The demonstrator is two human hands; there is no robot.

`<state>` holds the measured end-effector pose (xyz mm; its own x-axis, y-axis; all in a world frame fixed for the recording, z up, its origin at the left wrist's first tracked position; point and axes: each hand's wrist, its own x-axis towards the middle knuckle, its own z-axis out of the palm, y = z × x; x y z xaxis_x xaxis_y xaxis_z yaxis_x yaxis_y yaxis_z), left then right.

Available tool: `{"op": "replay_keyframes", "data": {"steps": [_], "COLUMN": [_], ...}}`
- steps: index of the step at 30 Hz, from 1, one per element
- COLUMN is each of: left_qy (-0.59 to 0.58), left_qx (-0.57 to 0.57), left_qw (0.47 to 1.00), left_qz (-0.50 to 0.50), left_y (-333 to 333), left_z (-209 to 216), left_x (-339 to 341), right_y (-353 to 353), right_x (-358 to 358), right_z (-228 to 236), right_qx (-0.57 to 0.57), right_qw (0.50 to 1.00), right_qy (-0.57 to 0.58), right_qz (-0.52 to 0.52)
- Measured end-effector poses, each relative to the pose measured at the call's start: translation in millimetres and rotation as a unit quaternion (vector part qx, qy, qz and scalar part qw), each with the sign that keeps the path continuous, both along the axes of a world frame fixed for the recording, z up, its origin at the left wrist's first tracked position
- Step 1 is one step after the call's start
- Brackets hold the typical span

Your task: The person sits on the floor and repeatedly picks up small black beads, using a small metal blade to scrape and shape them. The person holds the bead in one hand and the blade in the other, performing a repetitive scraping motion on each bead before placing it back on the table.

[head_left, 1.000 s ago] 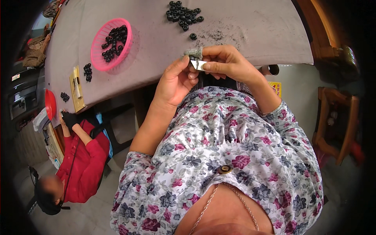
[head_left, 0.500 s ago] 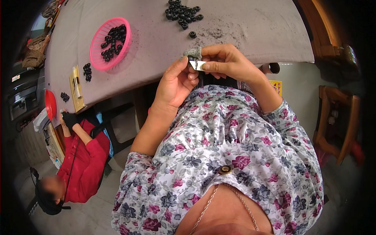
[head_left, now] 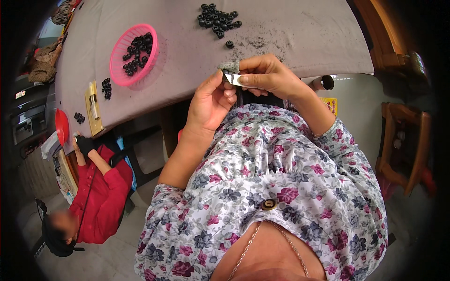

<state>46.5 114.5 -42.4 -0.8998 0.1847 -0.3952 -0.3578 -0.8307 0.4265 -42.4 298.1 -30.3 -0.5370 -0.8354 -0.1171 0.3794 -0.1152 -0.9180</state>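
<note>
Landmark: pink plastic basket (head_left: 115, 61), openwork, round, set on the grey-covered desk (head_left: 183, 51); black holed beads (head_left: 137, 49) inside.

Left hand (head_left: 207, 102): to the right of the basket and nearer the body; thumb and fingers pinched on a small black bead (head_left: 229, 72), mostly hidden among the fingertips.

Right hand (head_left: 266, 77): farther right of the basket; thumb pressed on a flat, pointed metal blade (head_left: 235, 80), held against the black bead. Fingertip in a grey-green fabric sleeve (head_left: 228, 66). Both hands together at the bead.

Bead pile (head_left: 218, 20), black: right of the basket, slightly farther from the body.

Single loose bead (head_left: 229, 44): right of the basket, between pile and hands.

Dark crumbs (head_left: 258, 42): well to the right of the basket, scattered.

Two small bead clusters (head_left: 106, 89): left of the basket, nearer the desk edge.

Yellowish board (head_left: 95, 125) with clear tube: left of the basket, toward the edge.

Red dish (head_left: 61, 126): far left of the basket. Red-clad co-worker (head_left: 101, 196): beyond the edge, lower left of the basket.
</note>
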Motion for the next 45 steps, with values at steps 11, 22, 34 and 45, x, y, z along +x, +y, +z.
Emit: {"op": "replay_keyframes", "data": {"steps": [11, 22, 34, 45], "left_qy": [0.001, -0.009, -0.009, -0.048], "left_qx": [0.02, 0.03, 0.021, 0.031], "left_qw": [1.0, 1.0, 1.0, 0.998], "left_qz": [-0.011, -0.001, -0.01, 0.039], "left_y": [0.2, 1.6, 2.3, 6.9], "left_z": [-0.3, 1.9, 2.2, 1.4], "left_x": [0.7, -2.8, -1.1, -1.0], "right_y": [1.0, 1.3, 3.4, -0.6], "right_x": [-1.5, -0.7, -2.0, 1.0], "right_z": [-6.8, -1.5, 1.6, -2.8], "right_qx": [-0.006, 0.0, 0.017, 0.015], "right_qw": [0.999, 1.0, 1.0, 1.0], "right_qy": [-0.038, -0.013, -0.003, 0.008], "right_qz": [-0.017, 0.004, 0.013, -0.005]}}
